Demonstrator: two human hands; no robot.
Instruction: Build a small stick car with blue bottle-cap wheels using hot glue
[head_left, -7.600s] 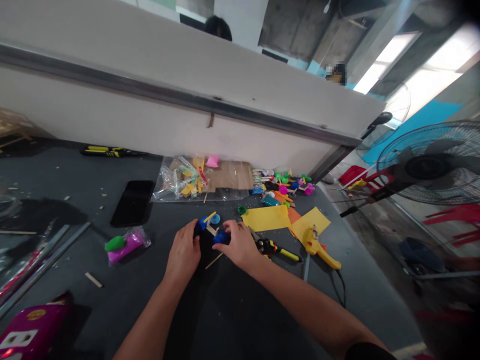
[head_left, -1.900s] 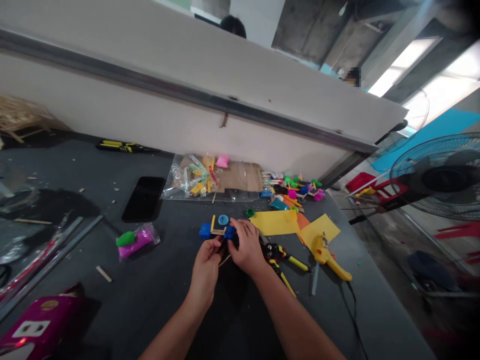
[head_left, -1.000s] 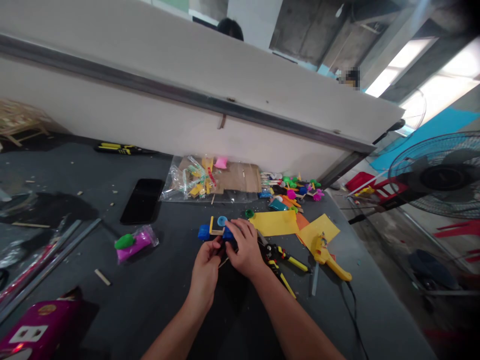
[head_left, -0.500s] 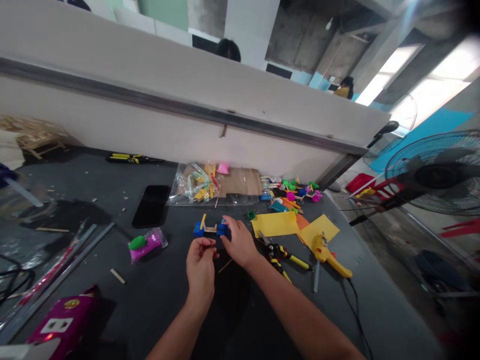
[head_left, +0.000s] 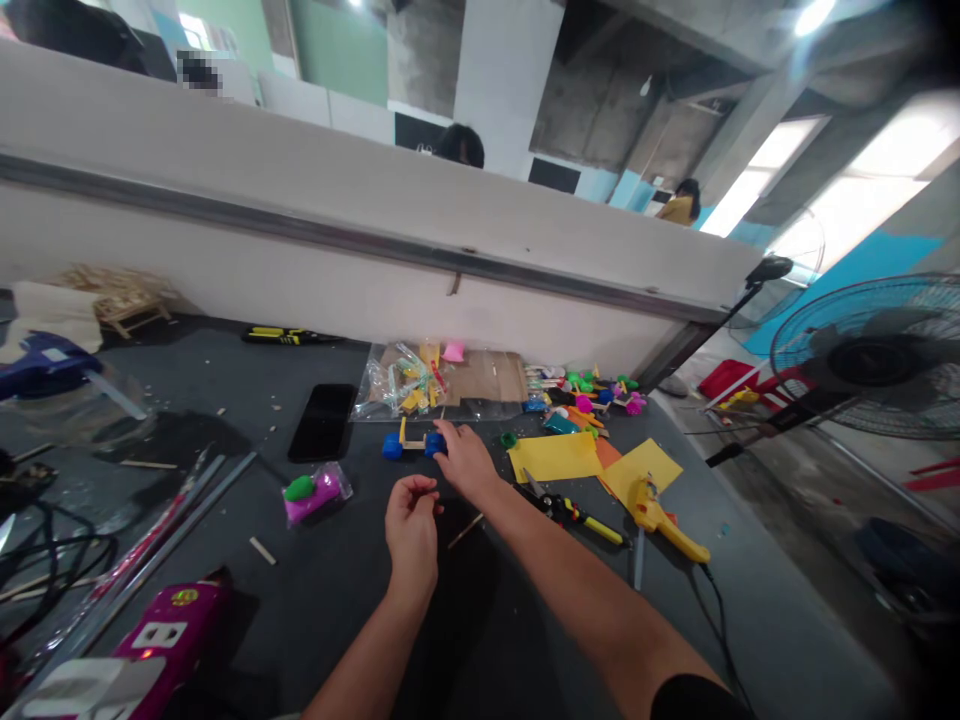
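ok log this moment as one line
right hand: fingers on blue-ended stick piece, right end; left hand: half-curled, apart from piece; surroundings: yellow glue gun, smartphone

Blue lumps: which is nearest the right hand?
The right lump, at the right hand; the left lump, beside the yellow stick, sits farther from that hand.

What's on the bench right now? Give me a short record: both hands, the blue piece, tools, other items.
Right hand: fingers at the right end of the blue piece; firmness of grip unclear
Left hand: fingers curled, apart from the piece; contents unclear
Blue piece: two blue ends, pale bar between, yellow stick rising near the left end
Tools, right: black-and-yellow pliers; yellow glue gun
Left: phone; purple packet
Behind: clear bag
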